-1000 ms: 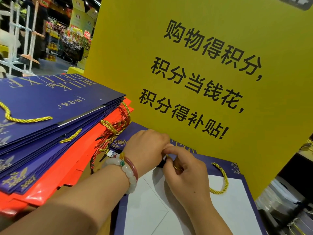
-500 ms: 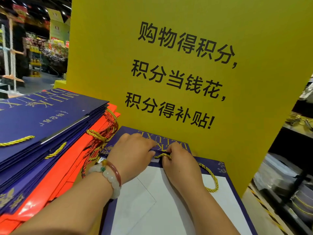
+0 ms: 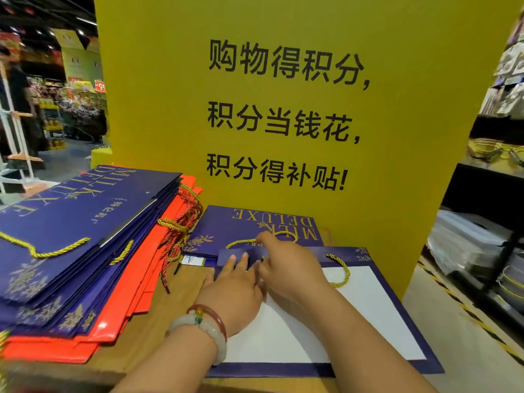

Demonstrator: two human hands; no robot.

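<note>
Left fingers [image 3: 236, 262] press flat on the purple bag [image 3: 360, 258]; right fingers [image 3: 263, 239] touch its cord [image 3: 241, 243], grip unclear.

A tall yellow board [image 3: 158, 114] with black characters stands behind the wooden table [image 3: 184, 290]. Left, lit store shelves [image 3: 65, 109] under a dark ceiling [image 3: 42, 21]; right, a black rack [image 3: 490, 180] and grey floor [image 3: 436, 324].

Head camera looks forward and down, close above the paper bag [image 3: 368, 307], facing a yellow sign [image 3: 397, 194].

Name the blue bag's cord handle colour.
Golden yellow; the cord handle shows best in the head view.
</note>
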